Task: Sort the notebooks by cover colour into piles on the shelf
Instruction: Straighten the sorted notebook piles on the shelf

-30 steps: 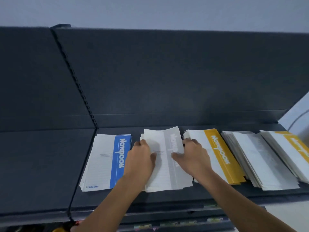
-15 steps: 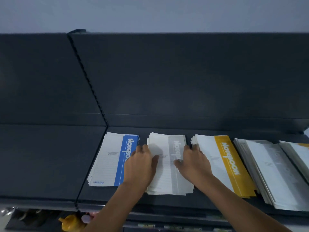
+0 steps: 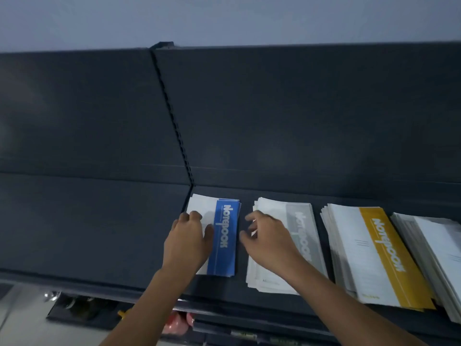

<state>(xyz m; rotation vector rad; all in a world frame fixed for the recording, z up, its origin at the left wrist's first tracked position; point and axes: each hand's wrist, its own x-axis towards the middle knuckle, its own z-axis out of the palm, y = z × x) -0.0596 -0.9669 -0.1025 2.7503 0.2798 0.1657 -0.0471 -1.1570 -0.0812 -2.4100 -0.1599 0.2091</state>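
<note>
Several piles of notebooks lie on the dark shelf [image 3: 99, 233]. The blue-striped pile [image 3: 225, 236] is furthest left. My left hand [image 3: 188, 242] rests flat on its white part, fingers loosely bent, thumb near the blue stripe. Right of it lies the grey-striped pile [image 3: 299, 221]. My right hand [image 3: 268, 238] hovers over that pile's left edge with fingers loosely curled, holding nothing I can see. Further right sits the yellow-striped pile [image 3: 379, 255], then another grey-white pile [image 3: 439, 245] cut off by the frame edge.
The shelf's dark back panel [image 3: 274, 116] rises behind the piles, with a slotted upright [image 3: 174, 126] splitting it. The shelf section left of the upright is bare. Below the shelf's front edge, small objects sit on a lower level [image 3: 82, 305].
Both hands have left the grey-striped pile and shifted left: the left one now lies on the blue pile, the right is at the grey pile's left edge. The view has swung left.
</note>
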